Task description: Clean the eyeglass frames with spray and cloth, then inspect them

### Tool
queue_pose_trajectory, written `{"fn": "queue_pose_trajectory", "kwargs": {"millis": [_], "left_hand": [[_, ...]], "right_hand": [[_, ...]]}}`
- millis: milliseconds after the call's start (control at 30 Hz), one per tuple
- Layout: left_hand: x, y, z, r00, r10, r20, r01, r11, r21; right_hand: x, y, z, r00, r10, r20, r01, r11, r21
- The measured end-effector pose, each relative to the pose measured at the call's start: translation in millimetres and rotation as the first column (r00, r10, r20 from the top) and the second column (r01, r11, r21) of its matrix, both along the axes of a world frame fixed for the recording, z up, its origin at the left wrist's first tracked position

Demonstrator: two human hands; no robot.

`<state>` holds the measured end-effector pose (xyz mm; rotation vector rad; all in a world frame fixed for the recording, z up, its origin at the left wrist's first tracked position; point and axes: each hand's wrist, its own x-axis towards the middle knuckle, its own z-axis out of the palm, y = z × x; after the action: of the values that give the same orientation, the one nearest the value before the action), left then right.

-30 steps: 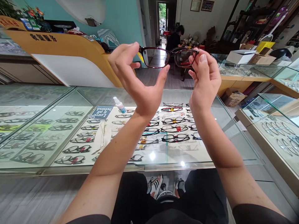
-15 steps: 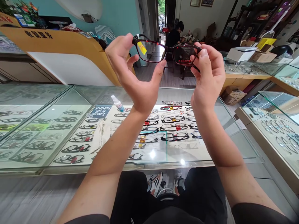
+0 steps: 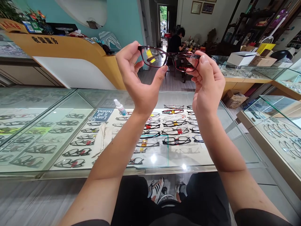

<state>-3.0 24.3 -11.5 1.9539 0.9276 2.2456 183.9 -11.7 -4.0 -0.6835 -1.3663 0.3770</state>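
Observation:
A pair of dark-framed eyeglasses (image 3: 169,55) is raised in front of me above the glass counter, with a yellow sticker on the left lens and red lettering on the right one. My left hand (image 3: 141,77) grips its left end, the thumb at the lower rim near the bridge and the fingers at the outer corner. At the right end, the thumb and fingers of my right hand (image 3: 208,81) pinch the corner of the frame. The temples are mostly hidden behind the lenses and fingers.
Below lies a glass display counter (image 3: 150,171) with rows of eyeglasses, a white spray bottle (image 3: 120,107), a cloth pouch (image 3: 105,135) and a blue card (image 3: 102,115). Beyond it a person in black (image 3: 174,42) sits at a cluttered table. White boxes (image 3: 242,58) stand at the right.
The eyeglasses have moved slightly down and tilted, and more red lettering shows on the right lens. My left hand has shifted a little to the right and down.

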Motion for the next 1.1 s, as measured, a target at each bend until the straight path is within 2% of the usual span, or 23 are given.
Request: {"fn": "queue_pose_trajectory", "kwargs": {"millis": [133,233,367,500,600,767,1100], "left_hand": [[-1,2,0.1,0.999,-0.017,-0.036,0.015,0.998,-0.053],[-1,3,0.4,1.0,0.013,-0.025,-0.014,0.999,-0.034],[-9,3,4.6,0.998,0.069,-0.012,-0.069,0.997,0.02],[-19,-4,15.9,0.99,0.061,-0.127,-0.062,0.998,-0.005],[-21,-13,24.9,0.98,0.017,-0.198,-0.028,0.998,-0.053],[-19,-24,33.5,0.974,0.0,-0.225,-0.02,0.996,-0.087],[-15,-26,33.2,0.971,-0.015,-0.238,-0.015,0.993,-0.12]], "right_hand": [[-2,6,-5.3,0.999,0.045,0.012,-0.045,0.999,0.015],[1,7,-4.4,0.996,0.009,0.09,-0.014,0.998,0.054],[5,-3,7.2,0.995,-0.053,0.084,0.046,0.996,0.083],[11,-18,22.1,0.981,-0.073,0.182,0.048,0.989,0.138],[15,-22,27.3,0.954,-0.053,0.297,0.014,0.991,0.132],[16,-17,25.8,0.946,-0.006,0.325,-0.031,0.994,0.107],[18,-13,24.2,0.935,0.094,0.343,-0.121,0.991,0.058]]}}
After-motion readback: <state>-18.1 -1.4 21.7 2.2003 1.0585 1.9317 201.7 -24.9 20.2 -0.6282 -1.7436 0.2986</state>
